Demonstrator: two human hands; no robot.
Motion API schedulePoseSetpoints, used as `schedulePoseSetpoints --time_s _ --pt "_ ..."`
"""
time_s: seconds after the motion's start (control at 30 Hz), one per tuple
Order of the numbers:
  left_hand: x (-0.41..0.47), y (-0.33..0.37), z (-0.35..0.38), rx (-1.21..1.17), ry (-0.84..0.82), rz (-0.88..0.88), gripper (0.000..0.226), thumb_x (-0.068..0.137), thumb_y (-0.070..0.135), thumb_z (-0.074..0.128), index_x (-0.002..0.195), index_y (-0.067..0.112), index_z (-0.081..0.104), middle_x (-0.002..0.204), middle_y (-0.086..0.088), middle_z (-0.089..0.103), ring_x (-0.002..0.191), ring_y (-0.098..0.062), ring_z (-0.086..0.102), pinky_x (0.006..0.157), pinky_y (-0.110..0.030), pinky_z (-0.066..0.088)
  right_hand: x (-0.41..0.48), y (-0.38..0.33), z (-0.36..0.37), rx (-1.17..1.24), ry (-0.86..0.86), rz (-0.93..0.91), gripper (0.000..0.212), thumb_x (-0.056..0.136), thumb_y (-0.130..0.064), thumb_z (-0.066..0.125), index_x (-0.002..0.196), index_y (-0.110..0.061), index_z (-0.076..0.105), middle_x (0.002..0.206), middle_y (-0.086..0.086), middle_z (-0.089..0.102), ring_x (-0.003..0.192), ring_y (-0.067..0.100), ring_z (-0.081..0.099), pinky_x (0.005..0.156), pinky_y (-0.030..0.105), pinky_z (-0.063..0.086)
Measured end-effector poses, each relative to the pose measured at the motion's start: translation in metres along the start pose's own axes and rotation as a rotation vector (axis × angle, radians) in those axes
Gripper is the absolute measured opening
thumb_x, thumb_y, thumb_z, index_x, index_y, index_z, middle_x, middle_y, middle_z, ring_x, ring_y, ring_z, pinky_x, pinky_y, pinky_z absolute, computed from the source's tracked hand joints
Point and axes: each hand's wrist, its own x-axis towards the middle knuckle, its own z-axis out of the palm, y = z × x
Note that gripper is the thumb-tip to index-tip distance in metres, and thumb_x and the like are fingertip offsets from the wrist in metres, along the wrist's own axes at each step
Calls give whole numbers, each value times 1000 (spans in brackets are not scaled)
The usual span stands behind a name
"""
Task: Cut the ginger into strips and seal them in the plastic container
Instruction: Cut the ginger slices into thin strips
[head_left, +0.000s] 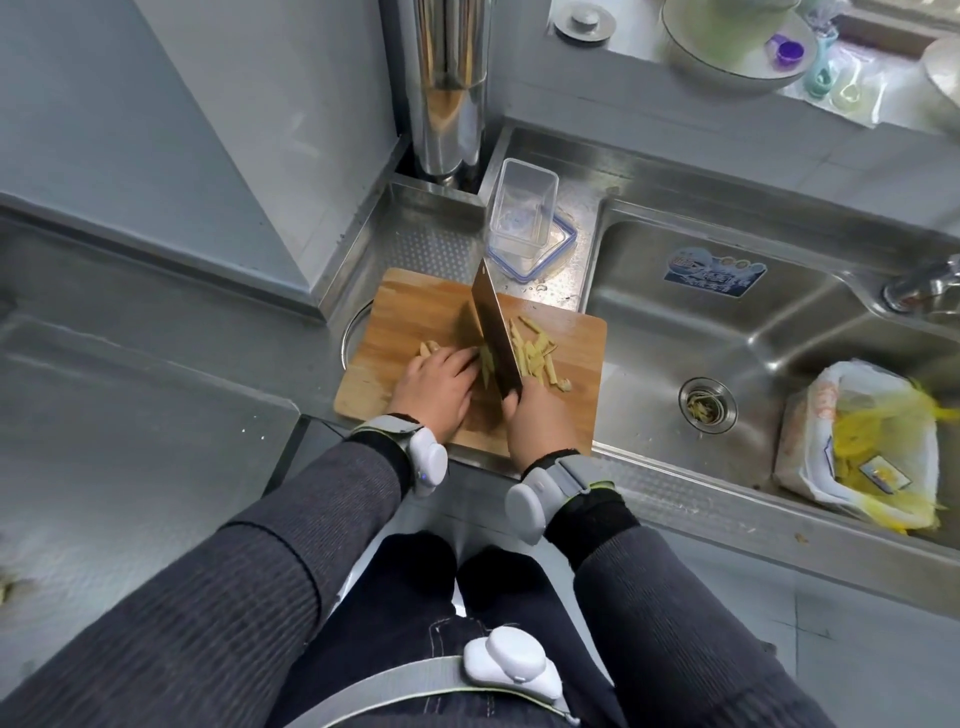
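On the wooden cutting board (405, 312) my left hand (436, 387) presses down on pale ginger slices (486, 364), fingertips curled against the blade. My right hand (540, 421) grips the handle of a cleaver (493, 332), whose blade stands edge-down on the ginger. Cut ginger strips (535, 353) lie in a loose pile to the right of the blade. One small piece (427, 347) sits left of my left hand. Behind the board stands an empty clear plastic container (522, 210) resting on its blue-rimmed lid (563, 249).
A steel sink basin (753, 332) lies right of the board, with scraps in its drain (707, 404) and a bag of yellow peelings (878, 441). A shiny steel pipe (449, 88) rises behind. The faucet (922, 283) is at far right. Bowls sit on the back ledge.
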Motion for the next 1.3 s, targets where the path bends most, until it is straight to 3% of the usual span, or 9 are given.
schedulePoseSetpoints --time_s 0.23,0.57,0.87,1.13,1.3 --pt "-5 -3 -4 -21 59 -67 43 92 24 49 135 15 49 143 0 46 134 -19 39 100 -38 32 -6 3 -1 79 48 -57 27 98 -23 35 113 -9 53 97 20 65 87 39 60 75 39 50" --pt "-20 -12 -5 -39 106 -249 46 94 27 46 139 19 40 146 2 39 136 -16 30 104 -35 29 -22 -4 -2 -40 -11 -20 25 99 -20 34 110 -8 53 100 16 64 91 35 61 71 32 41" --pt "-31 -25 -10 -115 107 -305 54 91 32 56 140 17 38 145 2 39 133 -19 35 105 -37 30 -2 -12 1 64 -17 2 27 99 -19 36 112 -4 54 101 20 64 91 37 59 70 31 37" --pt "-27 -34 -14 -218 116 -456 56 84 45 63 128 15 49 126 -6 49 118 -26 41 92 -37 41 -31 9 13 111 82 -64 33 99 -22 37 128 -15 51 103 17 66 92 36 60 69 30 36" --pt "-25 -33 -10 -222 145 -457 40 87 45 58 119 20 59 118 -5 52 111 -26 44 89 -36 42 -38 -1 8 135 25 -86 31 98 -22 38 123 -12 53 99 17 65 89 34 59 69 31 38"
